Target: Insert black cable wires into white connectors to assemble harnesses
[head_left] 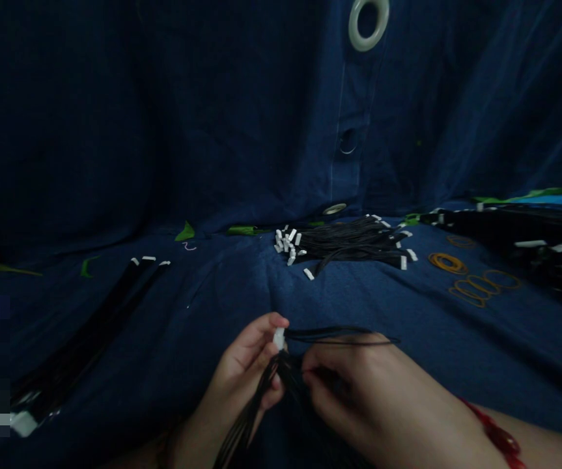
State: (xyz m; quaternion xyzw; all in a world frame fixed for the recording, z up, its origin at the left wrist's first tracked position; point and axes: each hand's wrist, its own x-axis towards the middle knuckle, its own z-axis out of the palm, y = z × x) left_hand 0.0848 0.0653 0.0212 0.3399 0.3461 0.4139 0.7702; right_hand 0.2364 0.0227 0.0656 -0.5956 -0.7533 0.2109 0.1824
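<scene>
Thumb and fingers of my left hand (249,374) pinch a white plug connector (279,337) at the lower middle. Thin black wires (246,417) run down from it across the palm, and a few more stretch right over the back of my right hand. Just right of the connector, my right hand (359,384) is closed with its fingertips pressed together. Whatever lies in that pinch is too dark to make out. A red bracelet (500,436) circles the right wrist.
Beyond the hands lies a bundle of black cables (349,241) with white connectors. Other cables (99,319) lie at left, and a large dark pile (544,228) at right. Rubber bands (449,263) rest near that pile. A blue curtain (241,117) hangs behind.
</scene>
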